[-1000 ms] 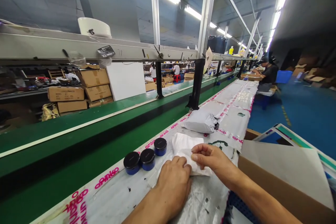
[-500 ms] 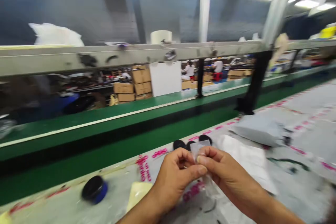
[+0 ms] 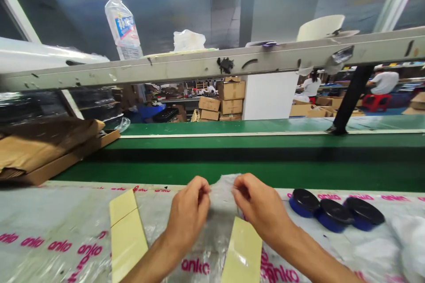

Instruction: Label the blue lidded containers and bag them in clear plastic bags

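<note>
A thin translucent plastic bag [image 3: 224,188] is stretched between my two hands above the plastic-covered table. My left hand [image 3: 191,208] pinches its left edge, fingers closed. On its right edge, my right hand [image 3: 257,199] is closed in a pinch too. Below and between the forearms lies a pale yellow card [image 3: 242,252]; a second yellow piece [image 3: 128,234] lies left of my left wrist. To the right of my right hand are three round black-and-blue containers [image 3: 334,216], set close together.
A green conveyor [image 3: 206,174] runs across behind the table. A cardboard box [image 3: 49,169] with brown paper is at left. Above is a metal rail [image 3: 186,69] with a plastic bottle [image 3: 122,26]. Two people in white shirts sit far off at right.
The view has swung left, bringing the bottle and cardboard box into sight. My hands have moved apart, with the bag now spread between them.
</note>
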Demonstrator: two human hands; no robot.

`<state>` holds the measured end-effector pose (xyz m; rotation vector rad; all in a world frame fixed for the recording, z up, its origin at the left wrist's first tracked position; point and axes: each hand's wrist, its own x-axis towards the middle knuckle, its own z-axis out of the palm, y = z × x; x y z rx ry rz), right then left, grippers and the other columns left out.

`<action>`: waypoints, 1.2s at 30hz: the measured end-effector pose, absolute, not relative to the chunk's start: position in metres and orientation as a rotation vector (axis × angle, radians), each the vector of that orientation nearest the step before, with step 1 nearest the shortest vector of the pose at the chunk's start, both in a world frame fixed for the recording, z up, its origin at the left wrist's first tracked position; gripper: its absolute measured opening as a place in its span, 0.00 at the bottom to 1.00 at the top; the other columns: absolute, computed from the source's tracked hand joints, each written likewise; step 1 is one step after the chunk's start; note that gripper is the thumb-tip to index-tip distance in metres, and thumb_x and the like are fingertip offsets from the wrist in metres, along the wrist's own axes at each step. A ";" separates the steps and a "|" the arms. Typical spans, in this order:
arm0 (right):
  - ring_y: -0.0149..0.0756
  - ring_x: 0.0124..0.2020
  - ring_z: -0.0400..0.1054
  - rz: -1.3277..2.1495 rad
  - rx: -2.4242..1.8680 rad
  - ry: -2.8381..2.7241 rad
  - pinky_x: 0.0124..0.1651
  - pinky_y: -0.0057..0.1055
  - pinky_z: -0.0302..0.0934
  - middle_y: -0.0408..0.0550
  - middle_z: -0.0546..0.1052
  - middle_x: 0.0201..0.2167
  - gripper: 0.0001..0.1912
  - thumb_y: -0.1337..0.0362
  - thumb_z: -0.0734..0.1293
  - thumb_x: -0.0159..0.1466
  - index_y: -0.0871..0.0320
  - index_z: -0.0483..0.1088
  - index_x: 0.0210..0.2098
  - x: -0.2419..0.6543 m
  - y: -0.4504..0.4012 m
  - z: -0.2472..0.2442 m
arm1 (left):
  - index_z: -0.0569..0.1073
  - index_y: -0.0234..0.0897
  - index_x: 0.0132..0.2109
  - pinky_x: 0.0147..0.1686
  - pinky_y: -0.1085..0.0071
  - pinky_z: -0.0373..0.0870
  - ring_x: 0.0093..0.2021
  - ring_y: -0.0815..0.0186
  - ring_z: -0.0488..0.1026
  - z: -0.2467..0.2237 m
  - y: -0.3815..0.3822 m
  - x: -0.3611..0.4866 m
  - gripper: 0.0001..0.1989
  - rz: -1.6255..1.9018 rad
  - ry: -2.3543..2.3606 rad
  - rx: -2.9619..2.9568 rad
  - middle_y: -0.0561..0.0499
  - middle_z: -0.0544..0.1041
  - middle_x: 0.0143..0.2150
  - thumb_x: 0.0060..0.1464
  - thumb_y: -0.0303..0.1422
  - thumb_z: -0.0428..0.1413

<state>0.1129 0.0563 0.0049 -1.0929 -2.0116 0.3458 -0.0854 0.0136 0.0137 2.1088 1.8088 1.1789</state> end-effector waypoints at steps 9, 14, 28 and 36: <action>0.39 0.36 0.72 0.078 -1.076 -2.291 0.35 0.28 0.57 0.48 0.77 0.36 0.05 0.68 0.65 0.68 0.56 0.73 0.39 0.037 0.107 -0.015 | 0.77 0.41 0.42 0.35 0.70 0.66 0.36 0.61 0.79 0.001 0.047 -0.155 0.11 0.877 2.135 2.317 0.51 0.82 0.38 0.61 0.26 0.50; 0.35 0.33 0.73 0.269 -1.074 -2.292 0.34 0.27 0.59 0.43 0.78 0.34 0.03 0.68 0.67 0.67 0.55 0.74 0.37 0.028 0.106 -0.036 | 0.76 0.40 0.38 0.32 0.70 0.63 0.33 0.61 0.77 -0.011 0.036 -0.164 0.09 0.766 2.152 2.317 0.52 0.80 0.35 0.60 0.26 0.52; 0.37 0.37 0.71 0.188 -0.846 -2.485 0.37 0.30 0.60 0.45 0.75 0.38 0.07 0.73 0.64 0.66 0.55 0.71 0.40 0.049 0.078 -0.037 | 0.71 0.42 0.41 0.40 0.70 0.68 0.40 0.65 0.76 -0.021 0.007 -0.174 0.08 0.740 1.829 2.488 0.53 0.76 0.40 0.63 0.25 0.49; 0.40 0.40 0.71 -0.045 -0.721 -2.601 0.38 0.32 0.64 0.47 0.76 0.40 0.06 0.74 0.66 0.65 0.57 0.71 0.38 0.055 0.077 -0.045 | 0.72 0.41 0.40 0.38 0.71 0.70 0.37 0.64 0.76 -0.021 0.000 -0.174 0.09 0.699 1.756 2.610 0.52 0.77 0.38 0.61 0.24 0.49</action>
